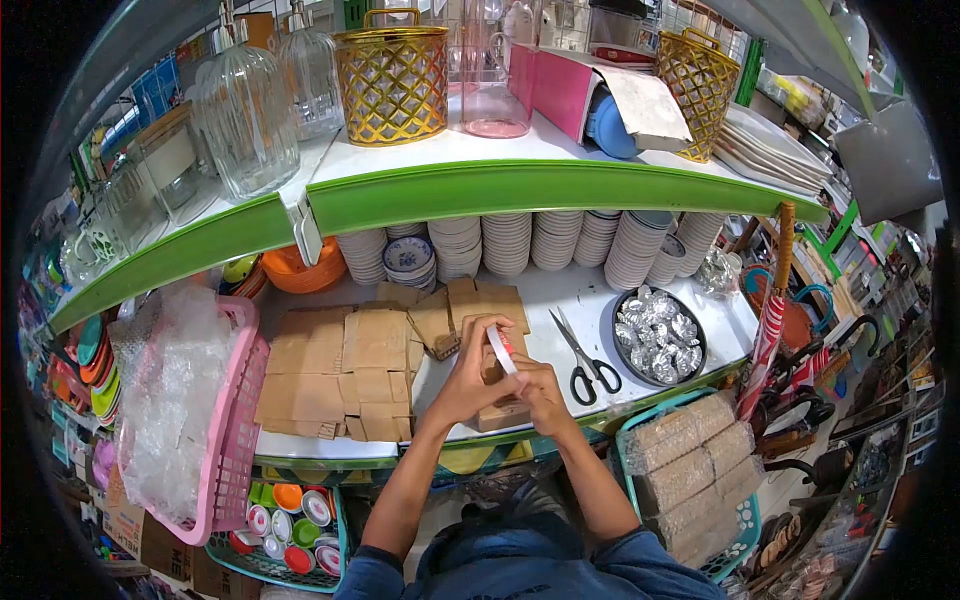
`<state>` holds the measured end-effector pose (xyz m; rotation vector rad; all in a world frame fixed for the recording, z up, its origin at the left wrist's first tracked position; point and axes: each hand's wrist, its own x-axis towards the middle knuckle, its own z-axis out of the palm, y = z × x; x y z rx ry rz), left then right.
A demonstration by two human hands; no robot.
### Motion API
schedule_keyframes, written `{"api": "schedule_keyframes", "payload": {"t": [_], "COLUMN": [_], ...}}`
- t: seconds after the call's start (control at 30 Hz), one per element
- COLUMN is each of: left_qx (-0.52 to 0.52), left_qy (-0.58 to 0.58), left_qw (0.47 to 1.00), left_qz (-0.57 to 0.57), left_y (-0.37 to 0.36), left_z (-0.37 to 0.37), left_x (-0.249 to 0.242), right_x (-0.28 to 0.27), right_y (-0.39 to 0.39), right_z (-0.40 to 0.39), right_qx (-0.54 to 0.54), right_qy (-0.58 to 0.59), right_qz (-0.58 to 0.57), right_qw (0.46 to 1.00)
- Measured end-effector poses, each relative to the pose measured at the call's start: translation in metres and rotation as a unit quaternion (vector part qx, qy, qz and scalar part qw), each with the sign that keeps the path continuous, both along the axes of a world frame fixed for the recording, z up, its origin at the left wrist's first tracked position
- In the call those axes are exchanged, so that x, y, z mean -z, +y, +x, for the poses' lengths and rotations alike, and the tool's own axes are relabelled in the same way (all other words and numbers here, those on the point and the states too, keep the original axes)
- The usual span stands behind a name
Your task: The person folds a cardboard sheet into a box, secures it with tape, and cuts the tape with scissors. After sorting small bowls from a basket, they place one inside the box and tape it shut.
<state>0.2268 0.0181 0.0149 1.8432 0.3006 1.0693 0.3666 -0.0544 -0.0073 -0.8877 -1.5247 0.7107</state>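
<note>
Both hands are raised over the lower white shelf. My left hand [474, 375] curls its fingers around a roll of tape [500, 350], whose white edge faces up. My right hand [540, 391] has its fingers pressed together at the tape's lower edge. Under the hands, a brown cardboard box [502, 413] is partly hidden. Flattened cardboard pieces [340, 365] lie left of the hands. To the right are black-handled scissors [585, 367], blades apart, and a dark round tray [690, 373] of foil-like silver items.
Above is a green-edged shelf [560, 187] with glass jars and gold baskets. Stacked bowls [507, 243] line the back. A pink basket [225, 430] of plastic wrap stands left; a teal basket [750, 515] of wrapped packs stands lower right. Umbrellas [768, 345] hang at right.
</note>
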Motion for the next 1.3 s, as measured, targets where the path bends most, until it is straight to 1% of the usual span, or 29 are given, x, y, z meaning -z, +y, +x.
{"api": "schedule_keyframes", "payload": {"t": [0.07, 0.1, 0.13, 0.17, 0.2, 0.27, 0.3, 0.33, 0.4, 0.43, 0.47, 0.5, 0.57, 0.6, 0.63, 0.67, 0.7, 0.77, 0.8, 0.87, 0.9, 0.97, 1.0, 1.03, 1.07, 1.1, 1.17, 1.23, 1.3], "left_qx": [0.009, 0.01, 0.029, 0.049, 0.049, 0.063, 0.064, 0.066, 0.068, 0.013, -0.041, -0.041, -0.011, -0.011, 0.031, 0.073, 0.073, 0.072, 0.072, 0.058, 0.058, -0.006, -0.006, 0.009, 0.024, 0.023, 0.06, 0.059, 0.059], "left_qy": [0.019, 0.019, -0.015, -0.048, -0.049, -0.049, -0.049, -0.051, -0.053, -0.016, 0.021, 0.021, -0.011, -0.01, -0.037, -0.064, -0.064, -0.04, -0.04, -0.013, -0.013, 0.012, 0.012, -0.015, -0.043, -0.044, -0.022, -0.022, -0.02], "left_qw": [0.998, 0.998, 0.992, 0.983, 0.982, 0.961, 0.961, 0.968, 0.975, 0.995, 0.999, 0.999, 0.996, 0.996, 0.98, 0.951, 0.951, 0.96, 0.96, 0.991, 0.991, 0.999, 0.999, 0.996, 0.99, 0.989, 0.964, 0.97, 0.976], "left_qz": [-0.066, -0.067, -0.12, -0.173, -0.173, -0.265, -0.265, -0.235, -0.204, -0.095, 0.016, 0.016, -0.086, -0.087, -0.192, -0.294, -0.294, -0.268, -0.268, -0.121, -0.121, -0.036, -0.036, -0.086, -0.135, -0.136, -0.258, -0.234, -0.21], "left_y": [0.0, 0.001, 0.003, 0.004, 0.004, 0.003, 0.002, 0.001, -0.002, -0.003, -0.004, -0.003, 0.001, 0.0, -0.002, -0.002, 0.002, 0.01, 0.008, 0.0, -0.001, -0.001, -0.001, -0.001, -0.001, -0.001, -0.001, 0.005, 0.005], "left_z": [-0.003, -0.003, -0.003, -0.003, -0.004, -0.007, -0.006, -0.005, -0.004, -0.004, -0.004, -0.002, 0.002, 0.001, -0.002, -0.005, -0.005, -0.002, -0.002, -0.001, -0.002, -0.001, 0.0, 0.0, 0.0, -0.001, -0.005, -0.004, -0.003], "left_x": [0.0, 0.001, 0.002, 0.003, 0.003, 0.001, 0.001, 0.001, -0.002, -0.006, -0.008, -0.005, 0.006, 0.002, -0.005, -0.008, -0.003, 0.012, 0.01, 0.001, 0.0, -0.003, -0.003, -0.003, -0.003, -0.004, -0.007, 0.005, 0.006], "right_x": [0.002, 0.0, -0.005, -0.013, -0.018, -0.013, -0.01, -0.008, -0.004, 0.001, 0.008, 0.009, 0.006, 0.001, -0.004, -0.009, -0.011, -0.007, -0.005, -0.001, 0.0, 0.0, 0.001, 0.0, -0.001, -0.002, -0.004, -0.005, -0.002], "right_y": [0.0, 0.0, 0.0, -0.001, -0.001, 0.001, 0.002, 0.003, 0.003, 0.003, 0.003, 0.003, 0.0, -0.001, 0.0, 0.002, 0.003, 0.003, 0.004, 0.004, 0.003, 0.005, 0.006, 0.004, 0.002, 0.001, 0.002, 0.003, 0.005], "right_z": [-0.001, -0.003, -0.005, -0.007, -0.009, -0.007, -0.007, -0.008, -0.01, -0.009, -0.005, -0.005, -0.006, -0.007, -0.008, -0.01, -0.012, -0.01, -0.009, -0.008, -0.008, -0.006, -0.006, -0.008, -0.01, -0.011, -0.009, -0.007, -0.008], "right_qx": [0.003, 0.006, 0.007, 0.013, 0.02, 0.022, 0.024, 0.024, 0.045, 0.045, 0.046, 0.047, 0.037, 0.026, 0.027, 0.041, 0.056, 0.069, 0.081, 0.078, 0.076, 0.066, 0.056, 0.056, 0.06, 0.063, 0.057, 0.051, 0.086], "right_qy": [0.012, 0.026, 0.025, -0.001, -0.026, -0.037, -0.047, -0.048, -0.004, -0.004, -0.002, -0.001, 0.011, 0.022, 0.022, 0.008, -0.007, -0.025, -0.043, -0.029, -0.015, -0.016, -0.017, -0.016, 0.006, 0.029, 0.014, 0.0, -0.031], "right_qz": [-0.011, -0.023, -0.023, -0.009, 0.006, 0.021, 0.037, 0.037, 0.053, 0.053, 0.038, 0.023, 0.011, -0.002, -0.002, 0.032, 0.065, 0.064, 0.065, 0.062, 0.059, 0.07, 0.081, 0.08, 0.058, 0.035, 0.047, 0.06, 0.072], "right_qw": [1.0, 0.999, 0.999, 1.0, 0.999, 0.999, 0.998, 0.998, 0.998, 0.998, 0.998, 0.999, 0.999, 0.999, 0.999, 0.999, 0.996, 0.995, 0.994, 0.995, 0.995, 0.995, 0.995, 0.995, 0.997, 0.997, 0.997, 0.997, 0.993]}}
